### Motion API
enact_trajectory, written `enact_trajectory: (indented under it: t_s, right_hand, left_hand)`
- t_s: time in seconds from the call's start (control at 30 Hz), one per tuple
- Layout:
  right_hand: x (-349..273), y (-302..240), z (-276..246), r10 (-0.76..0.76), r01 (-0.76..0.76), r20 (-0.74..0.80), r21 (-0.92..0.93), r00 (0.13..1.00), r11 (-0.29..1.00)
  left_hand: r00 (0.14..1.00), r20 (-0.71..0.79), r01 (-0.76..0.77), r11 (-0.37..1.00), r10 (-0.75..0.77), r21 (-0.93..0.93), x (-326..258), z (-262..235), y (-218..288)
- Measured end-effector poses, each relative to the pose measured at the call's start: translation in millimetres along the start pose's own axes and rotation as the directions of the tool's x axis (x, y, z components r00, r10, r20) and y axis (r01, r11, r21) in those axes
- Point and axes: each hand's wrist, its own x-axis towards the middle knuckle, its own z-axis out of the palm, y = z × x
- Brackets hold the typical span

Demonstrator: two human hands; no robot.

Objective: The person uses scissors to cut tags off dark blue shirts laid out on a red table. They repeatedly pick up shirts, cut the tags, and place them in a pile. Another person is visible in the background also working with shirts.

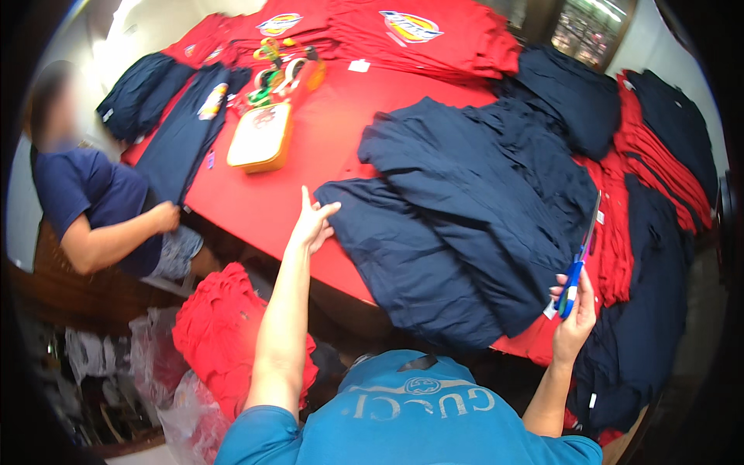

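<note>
Navy garment [465,225]: rumpled on your red desk [333,124], between your two hands, its main folds slanting from far left to near right.
Left hand [313,225]: your fingers spread, empty, thumb at the garment's left corner; you cannot tell whether they touch. Garment lies to their right.
Right hand [576,310]: your fingers wrapped around blue-handled scissors [576,273], just beside the garment's right edge.
Scissors: long axis pointing away from you, tips leaning slightly right; left hand well apart.
</note>
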Motion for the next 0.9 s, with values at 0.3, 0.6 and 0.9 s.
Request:
enact_trajectory:
  t_s: [0.3, 0.6, 0.9]
  right_hand:
    - [-84, 138, -158, 0.049, -0.255, -0.254, -0.906, 0.966, 0.338]
    - [36, 45, -50, -0.137, 0.105, 0.019, -0.748, 0.990, 0.655]
    - [164, 70, 96, 0.385, 0.164, 0.370, -0.866, 0.845, 0.473]
  left_hand:
    - [0.976, -0.058, -0.183, 0.940, 0.208, 0.289, 5, -19, -45]
    - [0.826, -0.212, -0.419, 0.820, 0.523, 0.390, -138, 9, -135]
    - [0.941, 0.249, 0.251, 0.966, -0.231, -0.054, -196, 84, -188]
